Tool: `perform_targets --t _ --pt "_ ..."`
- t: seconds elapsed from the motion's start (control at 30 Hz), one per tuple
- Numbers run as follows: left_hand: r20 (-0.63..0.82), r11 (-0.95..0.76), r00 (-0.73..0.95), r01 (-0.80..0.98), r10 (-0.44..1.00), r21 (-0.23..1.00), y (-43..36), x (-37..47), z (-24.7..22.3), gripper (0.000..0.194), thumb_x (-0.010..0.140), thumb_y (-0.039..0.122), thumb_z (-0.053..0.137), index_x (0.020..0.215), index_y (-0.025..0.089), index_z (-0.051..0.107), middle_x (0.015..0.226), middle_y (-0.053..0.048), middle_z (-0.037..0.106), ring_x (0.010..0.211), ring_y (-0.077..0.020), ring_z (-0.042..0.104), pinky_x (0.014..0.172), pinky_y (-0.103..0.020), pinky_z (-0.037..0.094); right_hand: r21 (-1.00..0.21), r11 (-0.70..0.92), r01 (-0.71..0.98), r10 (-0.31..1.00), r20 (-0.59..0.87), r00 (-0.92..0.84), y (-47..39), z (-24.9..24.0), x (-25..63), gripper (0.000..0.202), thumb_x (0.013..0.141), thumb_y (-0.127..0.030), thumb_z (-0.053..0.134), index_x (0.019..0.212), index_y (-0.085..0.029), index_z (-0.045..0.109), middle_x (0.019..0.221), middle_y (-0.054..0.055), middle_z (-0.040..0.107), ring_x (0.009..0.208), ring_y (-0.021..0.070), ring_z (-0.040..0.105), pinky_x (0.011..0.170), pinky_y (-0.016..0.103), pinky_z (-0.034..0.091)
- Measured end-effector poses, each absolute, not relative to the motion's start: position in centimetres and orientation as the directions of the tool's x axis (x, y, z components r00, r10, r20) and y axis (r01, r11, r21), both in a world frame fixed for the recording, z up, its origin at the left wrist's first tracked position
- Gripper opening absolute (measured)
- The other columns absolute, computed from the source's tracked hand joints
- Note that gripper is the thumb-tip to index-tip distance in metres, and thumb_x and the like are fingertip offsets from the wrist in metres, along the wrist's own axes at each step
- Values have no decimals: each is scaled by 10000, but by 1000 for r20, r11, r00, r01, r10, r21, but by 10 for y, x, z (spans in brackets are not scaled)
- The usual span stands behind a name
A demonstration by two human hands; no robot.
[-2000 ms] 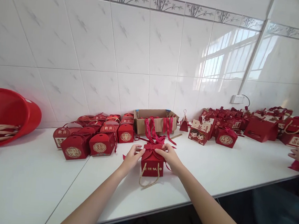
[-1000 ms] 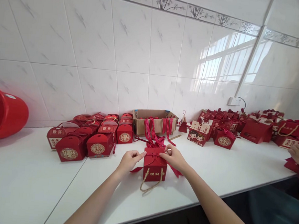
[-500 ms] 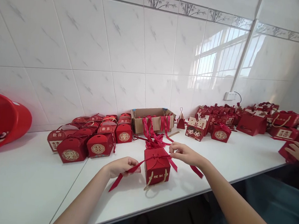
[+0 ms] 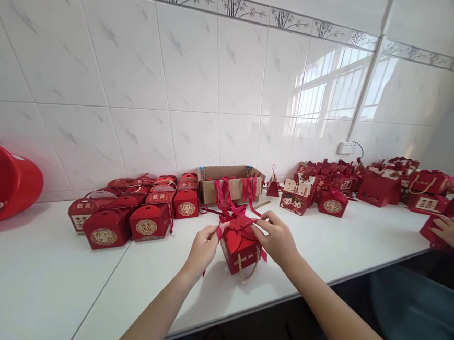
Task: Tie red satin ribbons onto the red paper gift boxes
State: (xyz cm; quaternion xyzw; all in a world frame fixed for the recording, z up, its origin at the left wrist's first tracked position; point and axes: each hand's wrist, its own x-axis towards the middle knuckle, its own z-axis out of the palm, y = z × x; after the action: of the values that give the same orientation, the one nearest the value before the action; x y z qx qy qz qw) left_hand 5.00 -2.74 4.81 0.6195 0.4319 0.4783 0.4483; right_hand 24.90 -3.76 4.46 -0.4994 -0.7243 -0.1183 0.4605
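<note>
Both hands pinch the ribbon [image 4: 242,222] over the tilted red box [image 4: 240,247]: left hand [image 4: 204,249], right hand [image 4: 278,239]. Pull both ends evenly, keeping the box steady on the table [image 4: 45,281].

The left hand [image 4: 204,248] and right hand [image 4: 277,239], spread wide apart half a second ago with the ribbon [image 4: 242,222] stretched between them, are now back close together at the top of the red box [image 4: 240,246]. The box now sits turned and tilted on the bench [image 4: 156,274].
</note>
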Motion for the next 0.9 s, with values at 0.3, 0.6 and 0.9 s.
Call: perform_targets --t 0.3,0.6,0.9 --pt "625 -695 328 483 708 533 -34 65 45 409 778 75 465 1110 235 644 1101 -81 485 857 -169 520 782 -329 489 -762 505 405 858 494 -141 -31 45 240 145 695 -249 725 564 -194 697 726 22 584 663 142 562 649 268 463" --pt "507 -693 484 593 713 410 -52 61 50 286 743 31 426 875 190 623 1144 -96 460 867 -194 530 766 -368 512 -874 387 292 901 292 -320 -38 53 239 167 609 -353 792 642 -197 739 858 35 596 847 185 591 808 303 459" --pt "584 -750 474 471 659 464 -52 54 44 270 862 126 416 978 206 647 1132 -99 428 765 -144 476 755 -321 481 -828 409 383 872 230 -432 -37 63 231 94 634 -113 579 582 -156 514 766 -19 530 610 84 478 554 209 380"
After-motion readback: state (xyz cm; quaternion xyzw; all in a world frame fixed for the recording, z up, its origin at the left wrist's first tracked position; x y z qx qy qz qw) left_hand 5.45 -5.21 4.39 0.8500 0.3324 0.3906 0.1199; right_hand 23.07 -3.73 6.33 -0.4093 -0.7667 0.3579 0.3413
